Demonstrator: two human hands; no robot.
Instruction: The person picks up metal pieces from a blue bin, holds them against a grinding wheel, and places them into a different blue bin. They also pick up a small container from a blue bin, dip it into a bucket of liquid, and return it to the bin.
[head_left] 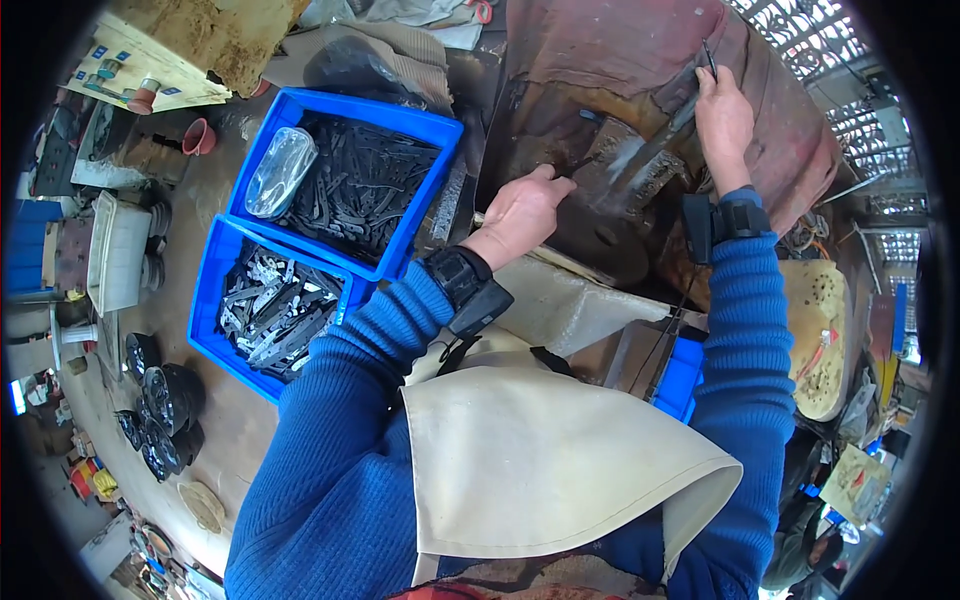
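Note:
My right hand (722, 118) is raised at the upper right, its fingers closed on a thin dark strip (709, 56) that sticks up past the fingertips. Lower and to the left, my left hand (522, 212) is closed at the near left side of a brown, dusty recess (560, 125); what its fingers hold, if anything, is too small to make out. Between the hands, a grey, whitish-streaked bar-like part (650, 160) slants through the recess. Reddish-brown cloth (620, 45) drapes over the far side.
Left of me, a blue bin (452, 135) holds dark flat metal pieces and a clear plastic container (281, 172). A nearer blue bin (205, 290) holds shiny and dark pieces. Black round parts (165, 410) sit farther left. At right is a pitted, cream-coloured pad (815, 340).

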